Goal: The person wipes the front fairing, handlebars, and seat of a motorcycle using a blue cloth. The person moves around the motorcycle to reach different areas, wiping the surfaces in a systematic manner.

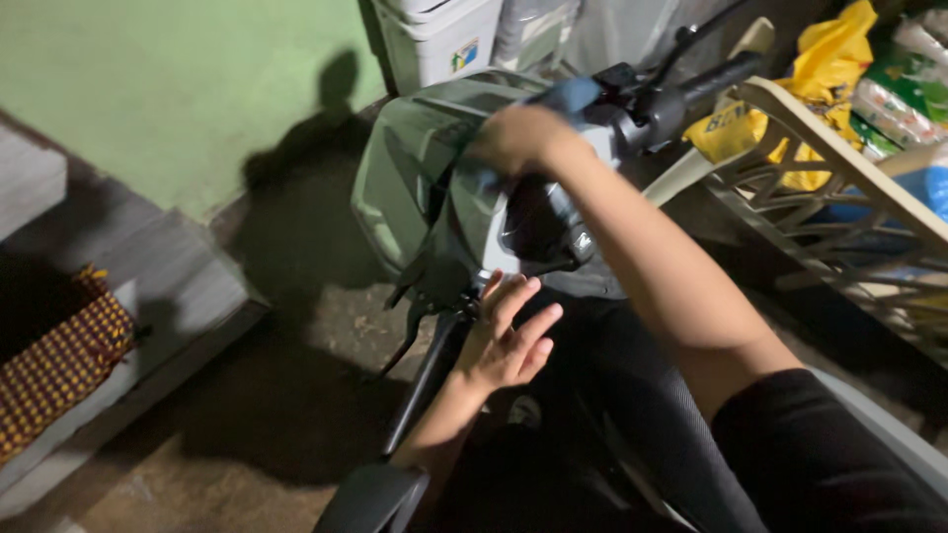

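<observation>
Black sleeve (829,464) sat nearest the lens, lower right corner, on the right arm. That arm reached up across the motorbike; right hand (518,136) was closed over a blue cloth (571,96) pressed at the top edge of the smoked windscreen (405,178), by the gauge (538,227). Left hand (504,341) was open, fingers spread, palm resting against the headstock just under the gauge, holding nothing. Left grip (420,380) ran down from there toward a dark mirror (375,498) at the bottom edge; right grip (721,77) stuck out top right, brake lever above it.

Progress, as a judgement: wiping looked mid-way. Cloth was at the upper rim of the windscreen; lower panel and gauge face seemed not yet reached. Couldn't tell how clean any part was, light too dim.

Room: rough dirt floor (257,434), green wall (178,89) top left, concrete step (168,286) at left with a patterned red-yellow cushion (59,355) on it. White bin (439,39) behind the bike. Beige lattice rack (820,197) at right edge, yellow bag (820,69) and packets heaped on it.
</observation>
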